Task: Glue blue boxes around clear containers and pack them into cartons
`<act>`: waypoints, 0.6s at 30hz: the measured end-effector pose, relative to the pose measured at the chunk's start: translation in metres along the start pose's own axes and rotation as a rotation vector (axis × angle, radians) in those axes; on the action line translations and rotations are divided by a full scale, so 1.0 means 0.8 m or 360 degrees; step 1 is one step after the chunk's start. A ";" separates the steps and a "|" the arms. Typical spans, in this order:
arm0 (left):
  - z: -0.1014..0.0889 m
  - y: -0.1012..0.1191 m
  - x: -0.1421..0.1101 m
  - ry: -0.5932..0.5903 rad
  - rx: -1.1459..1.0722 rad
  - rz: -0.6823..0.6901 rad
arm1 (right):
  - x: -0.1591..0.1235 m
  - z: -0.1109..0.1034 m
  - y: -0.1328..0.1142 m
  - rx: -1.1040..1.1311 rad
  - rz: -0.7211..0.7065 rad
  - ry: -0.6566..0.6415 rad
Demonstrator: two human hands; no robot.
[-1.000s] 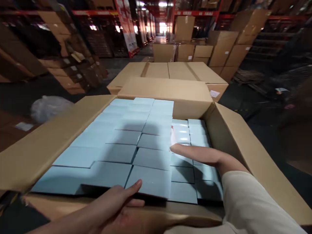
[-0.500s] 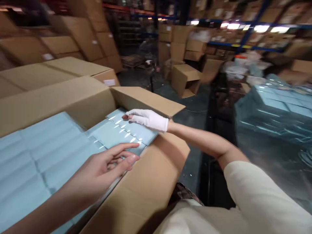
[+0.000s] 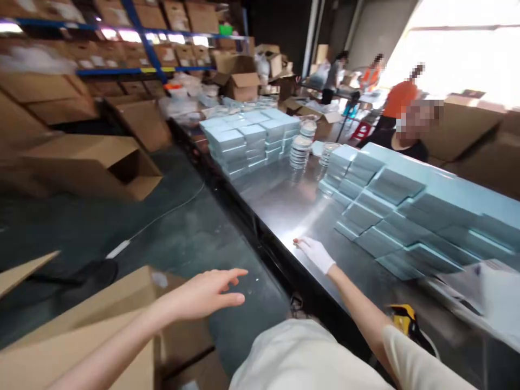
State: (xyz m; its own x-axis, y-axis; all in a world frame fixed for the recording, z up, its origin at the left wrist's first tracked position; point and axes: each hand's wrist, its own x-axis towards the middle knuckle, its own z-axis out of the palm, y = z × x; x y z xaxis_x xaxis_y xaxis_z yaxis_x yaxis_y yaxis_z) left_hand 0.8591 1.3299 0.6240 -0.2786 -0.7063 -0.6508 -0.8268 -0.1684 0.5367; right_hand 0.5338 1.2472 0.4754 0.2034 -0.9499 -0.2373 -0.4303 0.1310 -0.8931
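pale blue boxes [image 3: 382, 208] at two o'clock from the right hand [image 3: 316, 255], piled in uneven, stepped rows on the metal table [image 3: 280, 200]. right hand in a white glove, fingertips showing, low over the table near its long edge; narrow, with nothing visible in the grip. exact gap between thumb and fingers too blurred to tell, likewise any touch on the tabletop. left hand [image 3: 211, 295] bare, between eight and nine o'clock from the right one, wide, held over the floor [image 3: 179, 233] and holding nothing.

farther out from the right hand: wrapped round dishes [image 3: 299, 151] in short stacks towards twelve o'clock, and beside them, at eleven, a second block of boxes [image 3: 244, 135], squarer and more regular. at four o'clock, a yellow-and-black object [image 3: 402, 319]. beyond the near pile, between one and two o'clock, a person in a dark top [image 3: 410, 149].

from the left hand: flaps of a carton [image 3: 101, 325] at eight o'clock, inside out of sight; a tipped open carton [image 3: 89, 157] towards ten.

judging by the many boxes on the table, sorted into two groups, well short of finished; amount already packed impossible to tell.
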 end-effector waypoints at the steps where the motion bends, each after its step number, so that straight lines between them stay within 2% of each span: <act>1: 0.006 0.014 0.049 -0.0069 0.0046 0.0070 | -0.006 -0.039 0.022 -0.0036 0.0051 0.0095; 3: 0.027 0.043 0.151 -0.0165 0.0049 0.0205 | -0.015 -0.107 0.059 -0.0098 0.0140 0.0277; 6: 0.080 0.081 0.307 -0.0325 -0.0147 0.0322 | -0.025 -0.192 0.097 -0.0244 0.0192 0.0507; 8: 0.124 0.104 0.400 -0.0410 -0.0350 0.0357 | -0.027 -0.242 0.108 -0.0392 0.0105 0.0657; 10: 0.166 0.126 0.480 -0.0417 -0.0464 0.0388 | -0.024 -0.291 0.105 -0.0552 -0.0073 0.0878; 12: 0.202 0.151 0.549 -0.0400 -0.0494 0.0436 | -0.012 -0.341 0.092 -0.0739 -0.0241 0.1159; 14: 0.232 0.178 0.609 -0.0383 -0.0491 0.0494 | 0.008 -0.390 0.075 -0.0958 -0.0313 0.1348; 16: 0.257 0.204 0.661 -0.0363 -0.0477 0.0557 | 0.035 -0.438 0.059 -0.1172 -0.0259 0.1323; 18: 0.278 0.225 0.703 -0.0353 -0.0453 0.0633 | 0.063 -0.479 0.049 -0.1347 -0.0120 0.1172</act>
State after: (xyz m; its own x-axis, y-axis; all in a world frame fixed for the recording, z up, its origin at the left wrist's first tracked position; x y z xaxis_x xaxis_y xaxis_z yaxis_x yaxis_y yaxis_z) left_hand 0.4448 1.0551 0.2355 -0.6653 -0.5964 -0.4490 -0.4797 -0.1193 0.8693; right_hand 0.1898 1.0960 0.5749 -0.1944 -0.9200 0.3402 -0.9544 0.0972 -0.2823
